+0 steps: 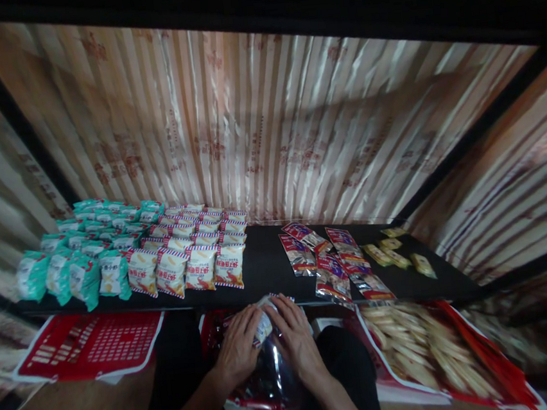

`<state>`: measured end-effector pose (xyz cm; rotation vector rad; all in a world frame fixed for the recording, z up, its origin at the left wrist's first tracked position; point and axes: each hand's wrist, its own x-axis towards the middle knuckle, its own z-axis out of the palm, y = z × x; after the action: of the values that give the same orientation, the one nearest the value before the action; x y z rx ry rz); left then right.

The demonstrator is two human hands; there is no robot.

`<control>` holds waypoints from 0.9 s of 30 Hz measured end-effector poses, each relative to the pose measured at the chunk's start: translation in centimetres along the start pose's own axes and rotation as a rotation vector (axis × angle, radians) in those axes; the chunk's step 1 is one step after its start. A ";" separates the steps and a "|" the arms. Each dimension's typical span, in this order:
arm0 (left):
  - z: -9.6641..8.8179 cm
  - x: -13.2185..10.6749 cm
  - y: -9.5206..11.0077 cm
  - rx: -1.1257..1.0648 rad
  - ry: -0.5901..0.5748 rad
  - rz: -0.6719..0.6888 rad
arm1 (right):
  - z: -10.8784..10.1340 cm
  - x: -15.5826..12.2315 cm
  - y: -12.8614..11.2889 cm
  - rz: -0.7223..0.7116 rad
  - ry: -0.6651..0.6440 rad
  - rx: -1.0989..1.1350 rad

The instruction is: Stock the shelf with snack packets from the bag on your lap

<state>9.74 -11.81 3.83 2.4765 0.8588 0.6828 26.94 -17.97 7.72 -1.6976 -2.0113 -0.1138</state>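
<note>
My left hand (pixel 239 342) and my right hand (pixel 293 333) are close together at the front edge of the black shelf. Between them they grip a small, crinkled snack bag (pixel 264 327), whitish with some blue print; the fingers cover much of it. Directly below is a red basket (pixel 209 330) between the knees, with dark, shiny plastic packaging (pixel 276 375) inside. Nearest on the shelf, to the left, stand rows of white-and-red snack bags (pixel 199 268). Red-and-purple packets (pixel 331 277) lie loosely to the right.
Rows of teal snack bags (pixel 84 278) fill the left end of the black shelf (pixel 264 257). Small yellow packets (pixel 394 256) lie farther right. One red basket (pixel 145 336) sits low left; another red basket (pixel 504 363) holds many pale packets (pixel 412 340). Dark posts and striped curtains enclose the shelf.
</note>
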 end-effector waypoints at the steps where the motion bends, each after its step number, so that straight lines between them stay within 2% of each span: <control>1: -0.2 -0.1 0.0 0.004 0.000 0.011 | -0.3 0.2 -0.2 -0.013 -0.027 -0.006; 5: -1.2 -0.5 0.2 0.022 0.015 0.055 | -1.2 0.8 -1.0 -0.035 -0.144 0.036; 9: -2.5 -0.5 0.9 -0.002 0.002 0.067 | -1.8 1.3 -1.8 0.001 -0.264 0.164; 15: -3.8 -0.5 1.5 -0.141 -0.093 -0.066 | -1.5 1.0 -2.2 0.145 -0.345 0.372; 18: -3.9 -0.7 1.2 -0.231 -0.153 -0.194 | -1.0 0.5 -2.1 0.240 -0.350 0.467; 21: -4.0 -0.8 0.7 -0.307 -0.153 -0.296 | -0.4 0.1 -1.8 0.330 -0.312 0.590; 27: -3.2 -1.0 -0.6 -0.544 -0.108 -0.369 | 1.1 -0.7 -1.2 0.559 -0.236 0.861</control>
<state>6.96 -11.24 5.74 1.7968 0.9112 0.5532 25.54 -18.45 6.74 -1.6132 -1.3101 1.0230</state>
